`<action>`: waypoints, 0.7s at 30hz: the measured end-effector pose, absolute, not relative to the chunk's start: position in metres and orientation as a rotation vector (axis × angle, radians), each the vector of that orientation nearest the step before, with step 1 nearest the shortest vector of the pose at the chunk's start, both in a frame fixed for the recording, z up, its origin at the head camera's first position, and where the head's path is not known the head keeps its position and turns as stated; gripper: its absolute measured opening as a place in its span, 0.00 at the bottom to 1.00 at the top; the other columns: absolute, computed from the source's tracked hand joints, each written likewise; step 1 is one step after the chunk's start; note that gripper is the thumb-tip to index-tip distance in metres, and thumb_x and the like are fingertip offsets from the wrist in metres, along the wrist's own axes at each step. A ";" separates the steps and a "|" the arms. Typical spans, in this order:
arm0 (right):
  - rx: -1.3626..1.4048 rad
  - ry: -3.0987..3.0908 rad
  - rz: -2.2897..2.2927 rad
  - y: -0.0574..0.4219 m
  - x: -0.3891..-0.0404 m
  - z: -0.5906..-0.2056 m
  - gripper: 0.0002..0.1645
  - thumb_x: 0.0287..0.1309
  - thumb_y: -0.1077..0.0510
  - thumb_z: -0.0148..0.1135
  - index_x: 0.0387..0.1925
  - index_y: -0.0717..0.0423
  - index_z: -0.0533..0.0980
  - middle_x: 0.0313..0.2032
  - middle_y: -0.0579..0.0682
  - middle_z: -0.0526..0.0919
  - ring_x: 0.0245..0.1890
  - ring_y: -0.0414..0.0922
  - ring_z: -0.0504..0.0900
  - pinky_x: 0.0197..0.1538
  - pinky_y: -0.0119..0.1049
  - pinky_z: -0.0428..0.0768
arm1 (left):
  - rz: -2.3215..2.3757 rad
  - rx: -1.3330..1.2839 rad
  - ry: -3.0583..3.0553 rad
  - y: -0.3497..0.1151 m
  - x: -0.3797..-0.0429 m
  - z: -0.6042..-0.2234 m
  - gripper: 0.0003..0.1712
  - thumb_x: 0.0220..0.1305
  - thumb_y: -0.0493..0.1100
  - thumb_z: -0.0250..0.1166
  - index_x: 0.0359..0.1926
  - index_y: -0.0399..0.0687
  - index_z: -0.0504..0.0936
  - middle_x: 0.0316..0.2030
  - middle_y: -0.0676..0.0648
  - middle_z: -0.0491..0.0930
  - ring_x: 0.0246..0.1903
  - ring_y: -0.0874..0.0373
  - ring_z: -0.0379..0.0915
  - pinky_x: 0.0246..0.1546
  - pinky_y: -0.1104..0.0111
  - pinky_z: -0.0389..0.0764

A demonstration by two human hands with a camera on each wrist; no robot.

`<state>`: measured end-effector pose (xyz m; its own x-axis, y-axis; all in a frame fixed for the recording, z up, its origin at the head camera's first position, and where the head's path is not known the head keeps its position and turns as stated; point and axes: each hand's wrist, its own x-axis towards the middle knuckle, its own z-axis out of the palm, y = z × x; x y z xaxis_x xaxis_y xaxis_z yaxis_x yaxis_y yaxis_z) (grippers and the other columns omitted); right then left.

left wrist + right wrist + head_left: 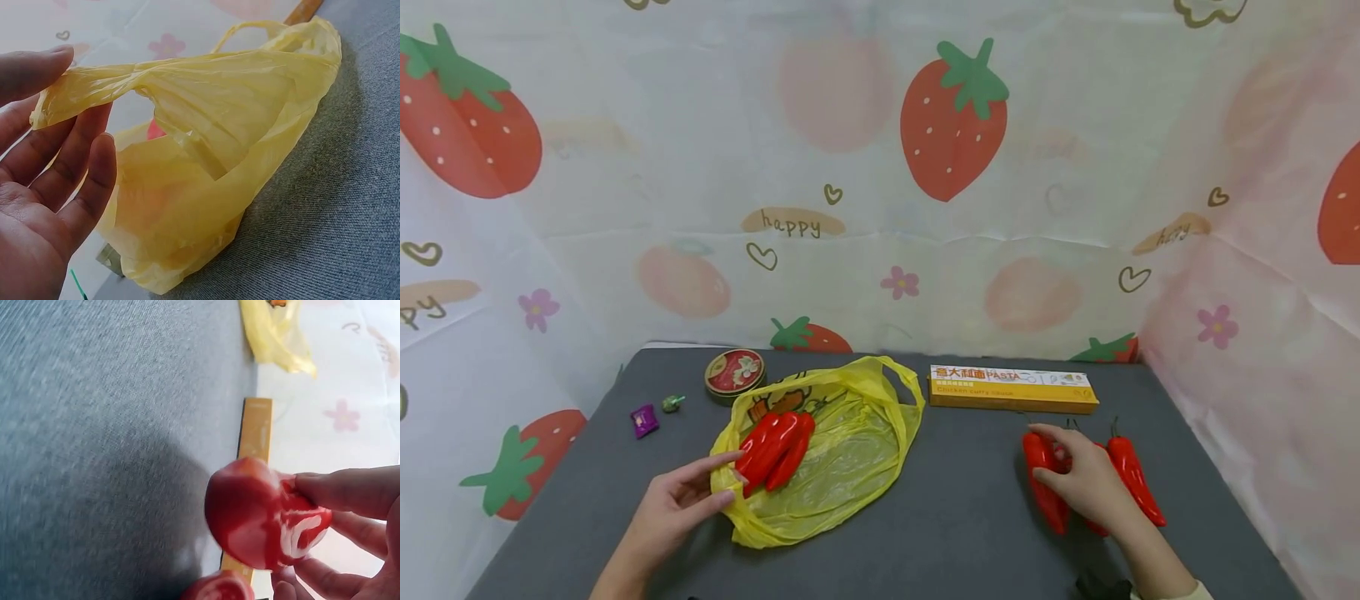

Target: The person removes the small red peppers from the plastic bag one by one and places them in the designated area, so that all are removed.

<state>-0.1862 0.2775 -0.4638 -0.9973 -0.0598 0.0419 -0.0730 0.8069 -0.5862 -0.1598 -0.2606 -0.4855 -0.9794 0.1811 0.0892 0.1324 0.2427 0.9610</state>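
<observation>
My left hand (673, 508) pinches the near left edge of a yellow plastic bag (857, 475) between thumb and fingers. In the left wrist view the bag's rim (94, 87) is stretched up from the cloth. Several long red peppers (782, 446) lie together inside the bag's left part. Over on the right, my right hand (1086, 475) holds a glossy red pepper (1043, 479) by its sides. The right wrist view shows that pepper (250, 515) end-on between thumb and fingers. Another red pepper (1135, 479) lies just right of the hand, and one more is partly hidden under it.
A yellow and white pasta box (1011, 390) lies behind the right hand. Behind the bag sits a round red tin (735, 373). A purple wrapped packet (644, 421) and a small green item (672, 403) lie to its left. A strawberry-print curtain borders the grey table.
</observation>
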 end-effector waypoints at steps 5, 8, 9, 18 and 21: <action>0.093 -3.006 0.881 0.284 -0.188 -0.467 0.37 0.54 0.58 0.75 0.65 0.52 0.74 0.55 0.62 0.79 0.47 0.54 0.76 0.47 0.54 0.83 | 1.889 0.340 2.451 -0.260 -0.161 -0.485 0.25 0.69 0.37 0.65 0.65 0.36 0.76 0.51 0.49 0.84 0.40 0.60 0.81 0.42 0.71 0.85; 0.096 -3.028 0.829 0.286 -0.190 -0.469 0.36 0.53 0.58 0.76 0.65 0.53 0.75 0.57 0.65 0.78 0.47 0.56 0.76 0.47 0.57 0.82 | 1.889 0.344 2.457 -0.260 -0.162 -0.483 0.25 0.69 0.37 0.65 0.65 0.37 0.76 0.53 0.51 0.84 0.41 0.61 0.81 0.43 0.71 0.85; 0.096 -3.033 0.810 0.286 -0.190 -0.470 0.36 0.53 0.58 0.76 0.64 0.53 0.75 0.58 0.66 0.78 0.48 0.57 0.76 0.48 0.58 0.82 | 1.888 0.341 2.456 -0.260 -0.162 -0.483 0.25 0.69 0.37 0.65 0.65 0.37 0.76 0.53 0.51 0.84 0.41 0.61 0.81 0.43 0.71 0.85; 0.069 -3.073 0.718 0.288 -0.193 -0.481 0.36 0.52 0.55 0.77 0.63 0.54 0.76 0.59 0.69 0.74 0.57 0.68 0.72 0.52 0.68 0.78 | 1.882 0.306 2.455 -0.261 -0.160 -0.484 0.25 0.68 0.37 0.66 0.65 0.37 0.76 0.52 0.51 0.84 0.41 0.61 0.81 0.43 0.71 0.85; 0.089 -3.075 0.682 0.287 -0.193 -0.482 0.35 0.52 0.55 0.77 0.63 0.55 0.77 0.58 0.69 0.76 0.56 0.68 0.73 0.53 0.69 0.76 | 1.880 0.308 2.458 -0.262 -0.160 -0.485 0.25 0.68 0.37 0.66 0.65 0.37 0.76 0.53 0.51 0.84 0.41 0.61 0.80 0.43 0.71 0.85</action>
<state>-0.1932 0.2868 -0.4824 -0.9984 -0.0568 0.0033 -0.0529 0.9046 -0.4229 -0.1598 -0.2622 -0.4851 -0.9799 0.1758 0.0942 0.1370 0.2496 0.9586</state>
